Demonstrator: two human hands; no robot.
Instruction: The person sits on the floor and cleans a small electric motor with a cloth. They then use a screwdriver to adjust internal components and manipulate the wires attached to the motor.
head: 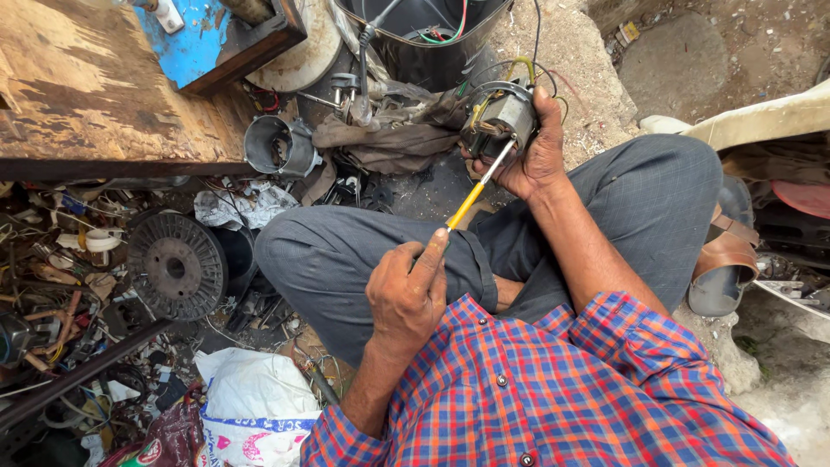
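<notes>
Gripping a yellow-handled screwdriver (471, 197), the left hand (405, 294) has fingers curled tight; its steel shaft meets a small cylindrical metal motor (500, 118), copper-wound, clasped by the right hand (538, 147) above the knee.

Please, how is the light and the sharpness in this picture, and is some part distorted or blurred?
Head view: soft, even daylight, no hard shadows or glare; the left hand with the yellow-handled screwdriver and the right hand holding the small motor look sharp; the wide lens bends the edges, visibly at the wooden board.
</notes>
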